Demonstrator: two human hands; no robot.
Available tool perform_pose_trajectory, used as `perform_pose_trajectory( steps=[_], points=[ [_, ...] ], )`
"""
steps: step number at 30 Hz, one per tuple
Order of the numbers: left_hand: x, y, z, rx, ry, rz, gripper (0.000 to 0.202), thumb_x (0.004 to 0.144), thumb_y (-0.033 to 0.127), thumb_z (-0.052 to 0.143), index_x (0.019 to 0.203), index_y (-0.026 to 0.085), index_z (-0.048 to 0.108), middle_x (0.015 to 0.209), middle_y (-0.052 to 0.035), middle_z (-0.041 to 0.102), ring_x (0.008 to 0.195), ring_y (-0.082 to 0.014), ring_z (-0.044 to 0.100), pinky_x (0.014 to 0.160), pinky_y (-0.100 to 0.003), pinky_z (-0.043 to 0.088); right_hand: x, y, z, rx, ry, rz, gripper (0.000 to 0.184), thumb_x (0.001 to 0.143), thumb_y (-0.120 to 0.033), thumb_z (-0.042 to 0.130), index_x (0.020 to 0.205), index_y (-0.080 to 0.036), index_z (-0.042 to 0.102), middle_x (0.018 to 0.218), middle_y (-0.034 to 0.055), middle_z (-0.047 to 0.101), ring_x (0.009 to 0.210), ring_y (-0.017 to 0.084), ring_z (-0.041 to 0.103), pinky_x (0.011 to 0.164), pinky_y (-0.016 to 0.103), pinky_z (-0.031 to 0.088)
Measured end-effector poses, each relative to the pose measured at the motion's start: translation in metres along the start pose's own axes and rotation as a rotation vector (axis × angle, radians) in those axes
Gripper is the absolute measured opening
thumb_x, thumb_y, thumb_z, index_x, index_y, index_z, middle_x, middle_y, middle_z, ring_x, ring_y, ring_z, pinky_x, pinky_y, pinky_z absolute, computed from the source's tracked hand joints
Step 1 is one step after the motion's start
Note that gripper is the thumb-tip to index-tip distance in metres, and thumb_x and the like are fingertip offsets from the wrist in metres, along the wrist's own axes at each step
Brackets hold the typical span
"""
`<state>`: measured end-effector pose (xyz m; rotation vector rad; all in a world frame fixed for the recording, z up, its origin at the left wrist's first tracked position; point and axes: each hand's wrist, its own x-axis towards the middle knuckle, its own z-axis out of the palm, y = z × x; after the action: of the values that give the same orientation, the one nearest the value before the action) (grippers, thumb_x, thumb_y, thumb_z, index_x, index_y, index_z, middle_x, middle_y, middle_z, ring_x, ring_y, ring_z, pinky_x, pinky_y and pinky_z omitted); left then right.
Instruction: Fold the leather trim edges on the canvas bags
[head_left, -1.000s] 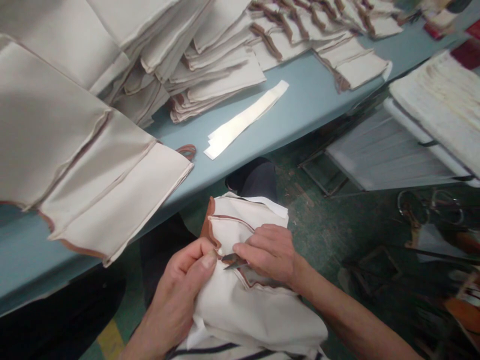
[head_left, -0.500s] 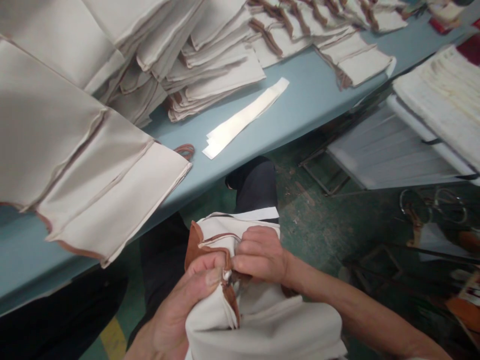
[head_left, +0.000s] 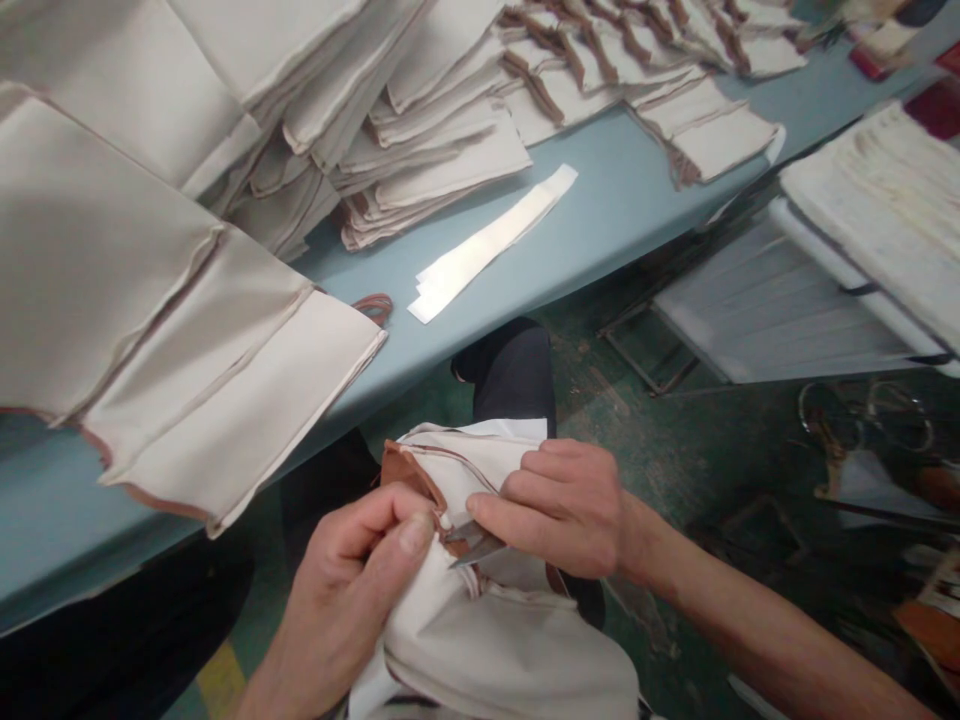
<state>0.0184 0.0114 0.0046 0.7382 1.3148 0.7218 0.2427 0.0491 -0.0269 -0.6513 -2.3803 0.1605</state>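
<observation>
A cream fabric piece with brown trim (head_left: 517,645), sewn like a bag, lies bunched over my lap. My left hand (head_left: 352,580) pinches its seam edge between thumb and fingers, beside a brown trim flap (head_left: 409,475). Closed around a pair of scissors (head_left: 480,550), my right hand (head_left: 562,505) is just right of that seam. The pointed metal blades stick out apart under its fingers, their tips close to the pinched edge; the handles are hidden in my palm. White strip material (head_left: 517,428) shows at the far edge of the piece.
On the blue-grey table (head_left: 465,345) rest stacked cream panels (head_left: 450,140), a large sewn piece (head_left: 210,370), white strips (head_left: 495,240) and a brown cord (head_left: 373,308). A rack with white material (head_left: 877,210) stands at the right. My dark-clothed knee (head_left: 514,375) is under the table edge.
My right hand has moved right, away from my left hand, and the scissor blades now show. The fabric in my lap has shifted, while my left hand keeps its pinch.
</observation>
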Motion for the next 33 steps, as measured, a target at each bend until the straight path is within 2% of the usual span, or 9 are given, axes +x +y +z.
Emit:
perform_pose_trajectory(
  steps=[4,8,11,15,18,20,24,27,33],
  points=[
    [-0.003,0.002,-0.004,0.16,-0.011,0.101,0.036,0.083,0.049,0.08,0.065,0.019,0.073,0.059,0.0001,0.062,0.056,-0.013,0.046,0.053,-0.022,0.035,0.004,-0.018,-0.013,-0.006,-0.047,0.124,0.03,0.112,-0.017,0.048,0.095,-0.019,0.072,0.056,-0.0051,0.052,0.053,0.013,0.045,0.053,0.033,0.029],
    [-0.002,-0.003,-0.006,0.264,-0.041,0.239,0.015,0.08,0.036,0.079,0.076,0.021,0.079,0.066,-0.0002,0.072,0.059,-0.0158,0.059,0.057,-0.022,0.044,0.006,-0.031,-0.016,-0.013,-0.137,0.247,0.032,0.111,-0.017,0.048,0.087,-0.021,0.07,0.057,-0.005,0.056,0.054,0.013,0.051,0.054,0.032,0.034],
    [0.001,-0.007,-0.005,0.318,-0.013,0.296,0.009,0.08,0.03,0.077,0.075,0.022,0.078,0.064,0.0018,0.072,0.057,-0.0152,0.06,0.056,-0.021,0.044,0.012,-0.037,-0.02,-0.003,-0.178,0.307,0.037,0.111,-0.017,0.046,0.08,-0.022,0.067,0.059,-0.004,0.062,0.054,0.013,0.056,0.055,0.033,0.037],
    [0.003,-0.011,-0.004,0.325,0.003,0.331,0.009,0.083,0.025,0.073,0.075,0.023,0.076,0.063,0.0039,0.07,0.055,-0.0137,0.059,0.053,-0.02,0.042,0.02,-0.043,-0.025,0.068,-0.208,0.38,0.039,0.113,-0.02,0.043,0.082,-0.021,0.067,0.064,-0.0017,0.068,0.056,0.014,0.063,0.058,0.033,0.041],
    [0.003,-0.014,-0.004,0.313,0.02,0.307,0.012,0.084,0.028,0.074,0.073,0.022,0.076,0.062,0.0036,0.068,0.055,-0.014,0.058,0.053,-0.02,0.043,0.02,-0.045,-0.029,0.188,-0.268,0.481,0.035,0.113,-0.022,0.046,0.086,-0.02,0.068,0.065,-0.0019,0.069,0.056,0.014,0.064,0.059,0.031,0.041],
    [0.003,-0.016,-0.005,0.295,0.022,0.242,0.017,0.085,0.035,0.076,0.074,0.022,0.076,0.061,0.0027,0.068,0.056,-0.0142,0.057,0.052,-0.02,0.042,0.018,-0.045,-0.03,0.282,-0.313,0.555,0.03,0.111,-0.022,0.05,0.088,-0.02,0.068,0.066,-0.003,0.069,0.056,0.012,0.063,0.058,0.03,0.038],
    [0.002,-0.019,-0.007,0.232,0.012,0.143,0.023,0.086,0.042,0.079,0.078,0.02,0.078,0.063,0.0014,0.067,0.056,-0.0132,0.052,0.05,-0.019,0.038,0.014,-0.046,-0.026,0.355,-0.314,0.652,0.027,0.109,-0.02,0.052,0.086,-0.02,0.066,0.066,-0.0039,0.066,0.056,0.011,0.059,0.058,0.029,0.034],
    [0.002,-0.018,-0.006,0.21,0.015,0.138,0.024,0.087,0.042,0.079,0.078,0.02,0.077,0.063,0.0019,0.065,0.056,-0.0122,0.049,0.049,-0.018,0.036,0.013,-0.047,-0.021,0.365,-0.247,0.651,0.028,0.109,-0.02,0.05,0.085,-0.02,0.065,0.067,-0.0035,0.067,0.056,0.011,0.058,0.058,0.029,0.034],
    [0.003,-0.017,-0.003,0.251,0.055,0.184,0.027,0.087,0.041,0.077,0.07,0.021,0.072,0.057,0.0042,0.055,0.053,-0.0113,0.041,0.047,-0.019,0.032,0.011,-0.05,-0.012,0.268,-0.156,0.596,0.025,0.11,-0.02,0.05,0.093,-0.019,0.069,0.073,-0.0007,0.075,0.062,0.014,0.068,0.063,0.029,0.042]
  ],
)
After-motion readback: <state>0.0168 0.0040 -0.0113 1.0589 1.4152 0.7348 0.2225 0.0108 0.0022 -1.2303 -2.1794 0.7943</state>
